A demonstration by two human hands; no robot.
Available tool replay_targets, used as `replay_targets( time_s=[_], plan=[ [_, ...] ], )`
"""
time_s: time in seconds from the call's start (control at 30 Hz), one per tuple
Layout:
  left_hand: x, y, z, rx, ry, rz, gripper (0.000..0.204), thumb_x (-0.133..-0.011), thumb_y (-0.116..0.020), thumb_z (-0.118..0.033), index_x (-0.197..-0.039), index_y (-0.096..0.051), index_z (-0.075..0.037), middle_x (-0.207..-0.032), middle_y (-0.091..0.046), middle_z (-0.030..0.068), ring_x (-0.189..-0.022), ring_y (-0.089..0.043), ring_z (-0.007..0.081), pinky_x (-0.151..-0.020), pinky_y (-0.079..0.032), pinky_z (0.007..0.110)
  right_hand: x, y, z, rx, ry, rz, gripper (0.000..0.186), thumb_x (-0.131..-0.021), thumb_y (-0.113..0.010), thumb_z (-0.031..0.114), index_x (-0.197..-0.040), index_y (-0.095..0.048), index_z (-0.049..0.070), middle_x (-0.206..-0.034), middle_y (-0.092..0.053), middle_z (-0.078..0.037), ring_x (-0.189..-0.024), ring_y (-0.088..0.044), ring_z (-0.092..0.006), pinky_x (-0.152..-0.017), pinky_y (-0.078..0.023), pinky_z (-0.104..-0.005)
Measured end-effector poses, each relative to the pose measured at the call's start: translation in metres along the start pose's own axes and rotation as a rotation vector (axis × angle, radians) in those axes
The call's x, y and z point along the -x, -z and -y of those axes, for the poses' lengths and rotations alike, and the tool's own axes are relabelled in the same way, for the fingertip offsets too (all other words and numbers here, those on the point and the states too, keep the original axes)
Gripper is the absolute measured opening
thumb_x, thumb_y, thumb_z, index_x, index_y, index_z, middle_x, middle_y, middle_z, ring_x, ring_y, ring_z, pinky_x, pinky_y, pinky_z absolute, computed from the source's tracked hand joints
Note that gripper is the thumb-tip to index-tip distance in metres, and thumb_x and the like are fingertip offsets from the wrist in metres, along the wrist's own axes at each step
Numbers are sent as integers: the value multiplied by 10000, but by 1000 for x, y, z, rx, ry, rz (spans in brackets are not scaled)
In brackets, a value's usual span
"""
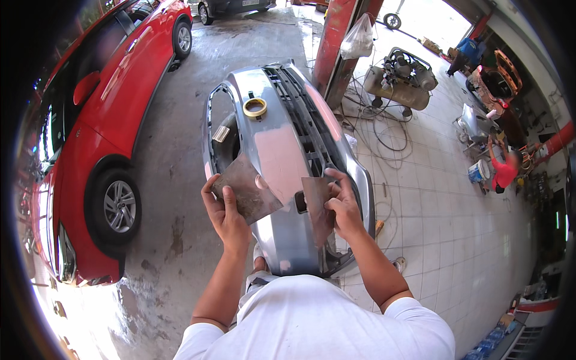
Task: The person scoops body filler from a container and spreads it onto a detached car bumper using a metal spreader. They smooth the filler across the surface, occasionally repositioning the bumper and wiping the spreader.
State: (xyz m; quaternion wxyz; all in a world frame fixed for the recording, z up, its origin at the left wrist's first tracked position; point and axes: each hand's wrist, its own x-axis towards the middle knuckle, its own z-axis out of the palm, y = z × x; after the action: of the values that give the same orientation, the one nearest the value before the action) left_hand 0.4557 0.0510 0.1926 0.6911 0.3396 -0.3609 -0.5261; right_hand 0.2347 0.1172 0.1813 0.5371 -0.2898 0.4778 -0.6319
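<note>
My left hand (231, 222) grips a thin rectangular grey-brown plate (245, 193) by its outer side, thumb on its face; a small pink dab of putty (260, 182) shows at its edge. In my right hand (344, 210) is a second thin flat plate (316, 210), brownish and tilted on edge, pinched between thumb and fingers. The two plates are apart, held above a silver-grey car bumper (273, 231) that stands lengthwise before me. A broad patch of pink filler (278, 153) covers part of its surface. On the bumper rests a yellow roll of masking tape (254, 114).
A small silver piece (221, 133) lies by the bumper's left opening. A red car (114, 114) is parked at left. Beyond the bumper stand a red post (336, 48) and an air compressor (396, 90) with hoses (390, 141) on the tiles. A co-worker in red (505, 172) crouches at right.
</note>
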Motion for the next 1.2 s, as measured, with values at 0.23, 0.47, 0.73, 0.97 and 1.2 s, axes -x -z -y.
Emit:
replay_targets(
  time_s=[0.23, 0.47, 0.73, 0.97, 1.2],
  plan=[
    [16, 8, 24, -340, -129, 234, 287, -1083, -531, -115, -1338, -460, -5, -1094, -537, 43, -966, -480, 76, -858, -403, 209, 14, 5, -23, -487, -681, 363, 395, -895, -451, 5, -1279, -540, 23, -973, -586, -98, -737, -551, -144, -464, -448, -245],
    [45, -3, 38, -431, -175, 314, 282, -1067, -544, -74, -1323, -476, 23, -1101, -523, 50, -904, -478, 75, -821, -392, 191, -7, 26, -73, -505, -672, 150, 185, -1002, -479, 73, -1142, -594, 35, -946, -622, -79, -758, -604, -157, -581, -530, -278],
    [29, 2, 17, -603, -169, 302, 256, -1058, -571, -85, -1300, -517, -24, -875, -607, 57, -772, -517, 74, -707, -444, 232, -35, 52, -61, -151, -29, -290, 458, -824, -522, -133, -1237, -561, 63, -1308, -589, -162, -1214, -622, -332, -1025, -532, -513],
    [28, -3, 7, -921, -241, 470, 269, -1008, -594, -26, -1276, -585, -38, -909, -719, 148, -802, -677, 167, -730, -531, 315, 3, -4, 2, 1274, 843, 238, 580, -734, -691, -90, -1241, -714, 192, -1305, -660, -21, -1298, -579, -269, -1108, -423, -469],
    [-9, 17, 20, -653, -405, 63, 236, -1035, -593, -57, -1268, -580, -19, -934, -628, 43, -765, -539, 76, -723, -470, 227, -3, -13, -47, 1328, 728, 536, 498, -779, -704, -6, -1219, -727, 227, -1253, -682, 21, -1243, -588, -220, -1116, -376, -525]
  ],
)
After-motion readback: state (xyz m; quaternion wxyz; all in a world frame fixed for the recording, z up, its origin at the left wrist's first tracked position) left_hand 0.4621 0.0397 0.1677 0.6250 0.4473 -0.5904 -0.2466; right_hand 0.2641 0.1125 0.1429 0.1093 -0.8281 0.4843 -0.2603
